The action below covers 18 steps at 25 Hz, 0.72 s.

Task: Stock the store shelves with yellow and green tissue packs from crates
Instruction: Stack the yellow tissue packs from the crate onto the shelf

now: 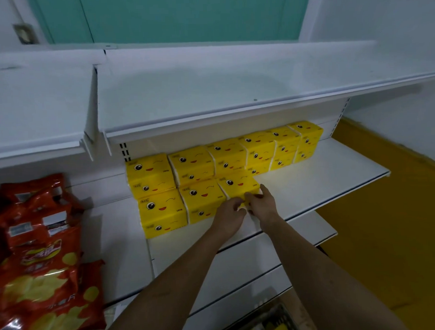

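Several yellow tissue packs with cartoon faces stand on the white middle shelf [312, 183], stacked in a back row [258, 148] and a front row [161, 207]. Both my hands hold the front-row pack furthest right [237, 184] at its near edge. My left hand [229, 211] has curled fingers at the pack's front lower edge. My right hand [261, 200] grips its front right corner. The lower part of this pack is hidden behind my hands. No green packs are in view.
Red snack bags [40, 247] fill the shelf section at the left. A white upper shelf [208, 90] overhangs the packs. Bare shelf lies to the right of the packs. A crate [273, 324] with yellow packs shows at the bottom. A yellow floor [388, 219] lies at right.
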Each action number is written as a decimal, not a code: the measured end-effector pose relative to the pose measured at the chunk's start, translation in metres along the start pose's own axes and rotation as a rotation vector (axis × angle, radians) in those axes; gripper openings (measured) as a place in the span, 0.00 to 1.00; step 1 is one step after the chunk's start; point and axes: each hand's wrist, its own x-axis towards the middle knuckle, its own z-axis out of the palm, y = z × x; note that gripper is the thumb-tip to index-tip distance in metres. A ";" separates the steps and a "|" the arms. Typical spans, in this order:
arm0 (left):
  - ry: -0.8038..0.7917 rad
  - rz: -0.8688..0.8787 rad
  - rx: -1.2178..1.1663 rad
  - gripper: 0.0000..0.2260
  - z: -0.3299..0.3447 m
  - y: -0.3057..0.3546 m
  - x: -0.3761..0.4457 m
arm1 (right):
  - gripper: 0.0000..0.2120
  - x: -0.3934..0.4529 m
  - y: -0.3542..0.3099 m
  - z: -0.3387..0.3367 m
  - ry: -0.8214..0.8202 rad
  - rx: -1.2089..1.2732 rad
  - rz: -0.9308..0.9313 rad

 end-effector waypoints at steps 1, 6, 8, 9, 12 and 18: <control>-0.011 -0.008 -0.006 0.18 -0.001 -0.001 0.001 | 0.16 -0.002 -0.001 -0.001 -0.007 0.017 0.009; -0.002 -0.035 -0.065 0.21 0.008 -0.006 0.003 | 0.24 -0.015 0.005 -0.012 -0.025 0.204 0.123; 0.054 0.031 -0.087 0.18 0.021 -0.007 -0.006 | 0.18 -0.026 0.011 -0.019 0.053 0.231 0.091; 0.090 0.091 -0.096 0.16 0.028 -0.008 -0.013 | 0.14 -0.033 0.013 -0.024 0.103 0.224 0.042; 0.099 0.252 -0.106 0.12 0.060 -0.017 -0.040 | 0.11 -0.052 0.040 -0.053 0.246 0.094 -0.087; -0.132 0.007 0.077 0.09 0.148 -0.097 -0.088 | 0.08 -0.060 0.164 -0.140 0.122 -0.147 0.104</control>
